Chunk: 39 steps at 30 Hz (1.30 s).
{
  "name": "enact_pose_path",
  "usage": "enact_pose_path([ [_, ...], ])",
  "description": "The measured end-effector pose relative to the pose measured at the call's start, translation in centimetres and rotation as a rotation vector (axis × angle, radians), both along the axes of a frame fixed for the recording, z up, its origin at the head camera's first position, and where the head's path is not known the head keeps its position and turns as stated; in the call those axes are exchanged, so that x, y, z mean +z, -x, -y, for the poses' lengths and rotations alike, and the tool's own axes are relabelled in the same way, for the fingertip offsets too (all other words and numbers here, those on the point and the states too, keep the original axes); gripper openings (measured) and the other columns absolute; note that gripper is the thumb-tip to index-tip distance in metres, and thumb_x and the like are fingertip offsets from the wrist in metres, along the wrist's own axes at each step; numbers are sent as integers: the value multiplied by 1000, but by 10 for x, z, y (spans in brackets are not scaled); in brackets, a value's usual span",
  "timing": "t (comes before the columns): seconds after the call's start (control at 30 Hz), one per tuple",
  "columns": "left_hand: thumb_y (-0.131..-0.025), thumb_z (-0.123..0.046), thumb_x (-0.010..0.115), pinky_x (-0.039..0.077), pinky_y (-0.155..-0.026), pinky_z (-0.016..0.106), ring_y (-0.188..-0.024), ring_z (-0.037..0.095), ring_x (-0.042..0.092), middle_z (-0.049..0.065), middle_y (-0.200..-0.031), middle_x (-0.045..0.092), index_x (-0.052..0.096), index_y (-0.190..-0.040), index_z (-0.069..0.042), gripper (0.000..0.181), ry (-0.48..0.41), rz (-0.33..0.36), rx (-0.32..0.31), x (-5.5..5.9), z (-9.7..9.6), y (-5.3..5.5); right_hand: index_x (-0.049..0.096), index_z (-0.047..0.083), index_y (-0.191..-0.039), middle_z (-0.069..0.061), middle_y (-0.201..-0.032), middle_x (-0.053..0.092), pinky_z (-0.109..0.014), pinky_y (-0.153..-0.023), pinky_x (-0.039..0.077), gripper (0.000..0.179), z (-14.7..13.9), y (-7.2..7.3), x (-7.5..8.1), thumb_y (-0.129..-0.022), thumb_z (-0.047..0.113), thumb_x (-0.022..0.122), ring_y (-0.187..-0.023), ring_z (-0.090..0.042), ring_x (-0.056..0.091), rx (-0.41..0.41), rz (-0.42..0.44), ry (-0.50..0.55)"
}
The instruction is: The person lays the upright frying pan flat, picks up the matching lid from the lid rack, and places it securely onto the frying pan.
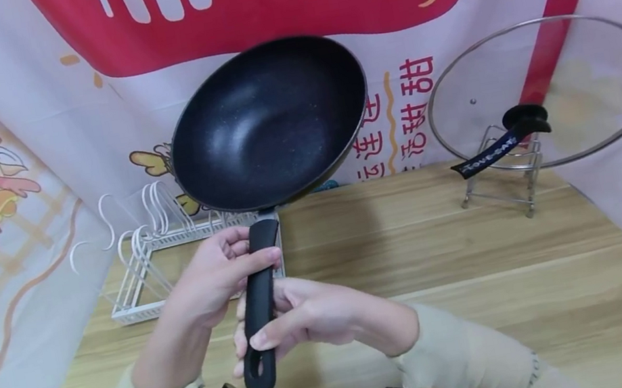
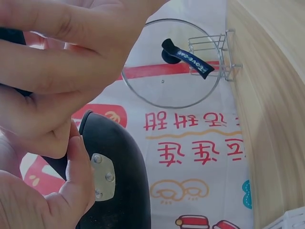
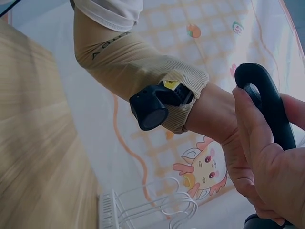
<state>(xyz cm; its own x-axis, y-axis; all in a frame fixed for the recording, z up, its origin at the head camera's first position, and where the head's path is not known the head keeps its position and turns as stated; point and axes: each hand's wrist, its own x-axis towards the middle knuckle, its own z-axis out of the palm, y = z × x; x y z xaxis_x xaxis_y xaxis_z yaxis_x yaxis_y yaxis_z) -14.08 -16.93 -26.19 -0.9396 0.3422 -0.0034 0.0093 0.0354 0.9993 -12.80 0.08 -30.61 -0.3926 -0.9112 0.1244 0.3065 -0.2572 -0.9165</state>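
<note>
A black frying pan (image 1: 275, 124) is held up over the table, its dark inside facing me in the head view. My left hand (image 1: 216, 275) grips the upper part of its black handle (image 1: 258, 299), thumb across the front. Lower down, near the hanging hole, my right hand (image 1: 312, 314) pinches the same handle with the thumb on top and fingers behind. In the left wrist view the riveted metal bracket (image 2: 103, 177) shows on the pan's outer side. The right wrist view shows the handle's looped end (image 3: 259, 90) by the right hand's fingers.
Behind the pan, at the left, stands a white wire dish rack (image 1: 140, 277). A glass lid (image 1: 594, 78) with a black knob leans on a small metal stand (image 1: 526, 185) at the right. Printed cloth (image 1: 107, 118) hangs around the wooden table (image 1: 489, 301).
</note>
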Motion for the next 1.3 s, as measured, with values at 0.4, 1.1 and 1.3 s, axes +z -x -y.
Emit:
enact_pose_path([
  [0.4,-91,1,68,57,-74,23,-83,14,72,5,-88,74,51,-115,12,31,-38,7,-39,-5,-13,4,46,5,-110,-7,-101,66,-49,-95,55,22,-20,2,-5,-93,-8,50,-106,-31,70,-9,47,19],
  [1.1,-94,3,66,53,-94,27,-100,17,72,18,-116,73,46,-129,17,43,-71,19,-96,-25,-37,8,44,4,-116,-6,-101,68,-42,-94,55,27,-49,1,-17,-94,-8,49,-102,-23,71,-17,61,29],
  [1.3,-93,3,67,54,-91,26,-100,16,71,10,-107,75,49,-130,20,44,-77,29,-107,-31,-44,10,45,5,-114,-5,-102,67,-41,-92,56,24,-57,1,-22,-94,-7,50,-104,-24,70,-2,57,27],
])
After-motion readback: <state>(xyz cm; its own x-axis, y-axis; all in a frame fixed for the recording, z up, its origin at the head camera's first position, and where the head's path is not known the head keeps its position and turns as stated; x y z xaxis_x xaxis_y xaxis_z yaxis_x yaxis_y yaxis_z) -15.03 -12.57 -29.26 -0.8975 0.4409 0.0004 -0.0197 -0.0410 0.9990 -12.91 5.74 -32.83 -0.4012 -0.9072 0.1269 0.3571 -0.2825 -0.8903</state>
